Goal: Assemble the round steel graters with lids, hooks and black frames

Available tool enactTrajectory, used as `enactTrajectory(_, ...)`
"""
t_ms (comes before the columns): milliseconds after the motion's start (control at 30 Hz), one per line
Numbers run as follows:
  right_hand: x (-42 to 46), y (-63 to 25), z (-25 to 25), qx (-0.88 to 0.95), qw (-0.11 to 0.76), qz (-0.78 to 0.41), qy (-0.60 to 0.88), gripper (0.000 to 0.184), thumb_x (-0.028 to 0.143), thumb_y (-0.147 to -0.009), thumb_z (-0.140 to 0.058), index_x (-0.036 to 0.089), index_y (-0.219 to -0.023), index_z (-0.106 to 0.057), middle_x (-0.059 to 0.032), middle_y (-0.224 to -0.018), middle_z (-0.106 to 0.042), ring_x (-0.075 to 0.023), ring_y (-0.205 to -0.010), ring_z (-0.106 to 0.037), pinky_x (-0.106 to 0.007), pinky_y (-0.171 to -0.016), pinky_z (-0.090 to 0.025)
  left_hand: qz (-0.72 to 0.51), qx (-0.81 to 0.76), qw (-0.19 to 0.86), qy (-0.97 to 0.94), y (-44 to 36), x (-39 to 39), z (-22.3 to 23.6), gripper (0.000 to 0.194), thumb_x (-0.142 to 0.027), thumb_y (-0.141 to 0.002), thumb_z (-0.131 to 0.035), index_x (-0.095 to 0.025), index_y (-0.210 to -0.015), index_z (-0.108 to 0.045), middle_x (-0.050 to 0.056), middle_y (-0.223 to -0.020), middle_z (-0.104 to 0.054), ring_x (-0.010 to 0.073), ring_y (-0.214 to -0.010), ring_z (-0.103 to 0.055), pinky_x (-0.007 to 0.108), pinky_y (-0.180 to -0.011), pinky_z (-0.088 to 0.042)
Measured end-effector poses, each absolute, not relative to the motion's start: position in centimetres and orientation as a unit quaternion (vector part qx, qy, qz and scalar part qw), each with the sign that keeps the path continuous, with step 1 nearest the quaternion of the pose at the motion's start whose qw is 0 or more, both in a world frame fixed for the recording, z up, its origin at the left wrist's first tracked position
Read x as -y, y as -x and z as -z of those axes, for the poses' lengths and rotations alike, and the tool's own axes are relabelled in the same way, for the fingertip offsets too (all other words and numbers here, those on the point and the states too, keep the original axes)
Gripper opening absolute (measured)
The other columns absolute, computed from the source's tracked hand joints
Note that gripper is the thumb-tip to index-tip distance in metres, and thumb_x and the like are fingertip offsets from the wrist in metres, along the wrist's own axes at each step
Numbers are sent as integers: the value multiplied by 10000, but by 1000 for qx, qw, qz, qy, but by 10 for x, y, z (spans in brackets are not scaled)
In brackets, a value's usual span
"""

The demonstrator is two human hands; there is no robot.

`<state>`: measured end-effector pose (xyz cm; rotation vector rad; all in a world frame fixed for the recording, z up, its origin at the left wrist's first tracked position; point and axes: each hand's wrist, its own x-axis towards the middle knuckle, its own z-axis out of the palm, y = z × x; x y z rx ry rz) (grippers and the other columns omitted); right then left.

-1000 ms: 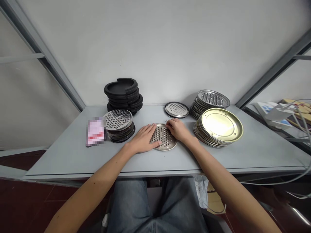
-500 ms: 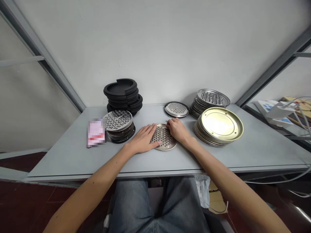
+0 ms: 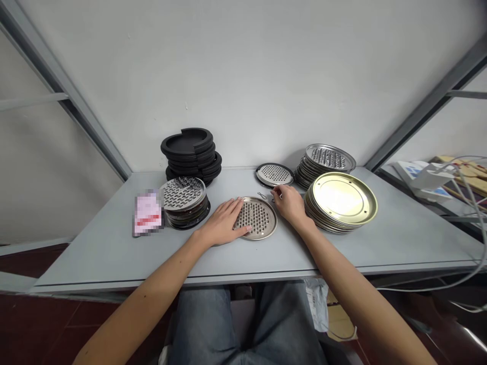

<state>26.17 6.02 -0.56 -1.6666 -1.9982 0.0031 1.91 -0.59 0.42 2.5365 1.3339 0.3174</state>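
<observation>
A round metal grater plate lies flat on the table in front of me. My left hand rests on its left edge, fingers stretched out and thumb over the holes. Just right of the plate, my right hand is closed in a pinch low over the table. Whatever it pinches is too small and hidden to name. A little metal wire loop lies beside those fingertips, behind the plate. Farther back is a perforated disc in a black rim.
On the left stand a stack of grater discs, black rings and a blurred pink-screened object. Gold-coloured round plates and silver grater plates are stacked at the right. A wall rises behind the table.
My right hand has moved off the grater plate's edge to the right, baring its right rim and the wire loop. My left hand stays on the plate. The view has shifted slightly.
</observation>
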Motion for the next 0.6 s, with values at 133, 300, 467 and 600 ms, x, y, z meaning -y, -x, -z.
enactTrajectory(133,-61,-269,6,729,227,-30,645,191,266,-881,-522,153,-881,-676,-120,-917,-650,-240,-852,-585,-314,-708,-402,-112,-462,145,-868,-19,7,-8,854,-689,-876,-373,-148,-1507,-178,126,-1584,-159,289,-1454,-157,418,-1177,-175)
enactTrajectory(300,-57,-263,2,737,286,-19,612,221,259,-886,-496,158,-933,-687,-113,-941,-618,-228,-851,-578,-321,-740,-422,-125,-453,162,-867,-17,7,-11,1000,-751,-791,-468,-149,-1512,-126,147,-1579,-165,306,-1451,-162,435,-1174,-194)
enactTrajectory(467,-56,-250,-2,814,328,-93,471,178,267,-863,-556,171,-900,-702,-86,-949,-638,-207,-912,-576,-320,-838,-433,-145,-433,168,-874,-16,7,-12,1068,-735,-732,-572,-160,-1510,-121,150,-1567,-203,310,-1442,-196,438,-1171,-215)
enactTrajectory(600,-57,-246,-2,837,285,-173,434,108,209,-803,-615,164,-800,-714,-79,-966,-657,-193,-899,-598,-319,-849,-447,-139,-430,166,-877,-16,6,-13,1089,-724,-732,-580,-143,-1515,-93,159,-1570,-186,311,-1445,-184,438,-1174,-203)
